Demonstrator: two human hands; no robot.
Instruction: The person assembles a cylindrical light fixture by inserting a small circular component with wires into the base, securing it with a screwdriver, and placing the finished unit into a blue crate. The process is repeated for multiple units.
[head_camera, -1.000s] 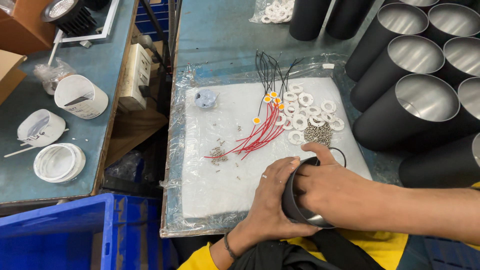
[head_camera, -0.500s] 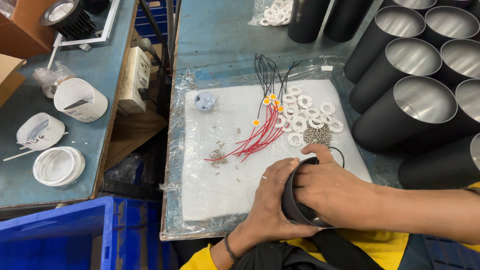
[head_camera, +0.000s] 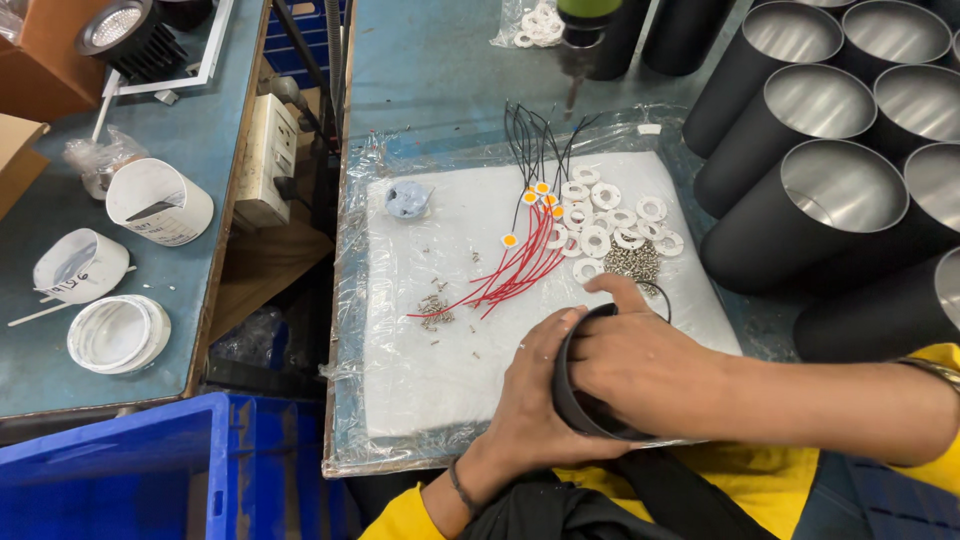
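Note:
My left hand (head_camera: 530, 395) and my right hand (head_camera: 640, 365) both clasp a black cylindrical housing (head_camera: 572, 395) lying at the near edge of a white foam pad (head_camera: 440, 340) wrapped in clear plastic. My right hand covers its open end, thumb pointing toward a pile of small screws (head_camera: 632, 262). Just beyond lie red and black wires with orange LED chips (head_camera: 520, 265) and several white rings (head_camera: 600, 225). A second small scatter of screws (head_camera: 433, 312) lies left of the hands.
Several black cylinders with silver insides (head_camera: 835, 205) stand at the right. A screwdriver tool (head_camera: 580, 40) hangs above the pad. A small round blue-grey part (head_camera: 406, 199) lies on the pad. White tubs (head_camera: 118, 333), a spotlight (head_camera: 125, 35) and a blue crate (head_camera: 150, 470) sit left.
Both hands stay on the black housing with only slight shifting. A hanging screwdriver tool has come into view at the top.

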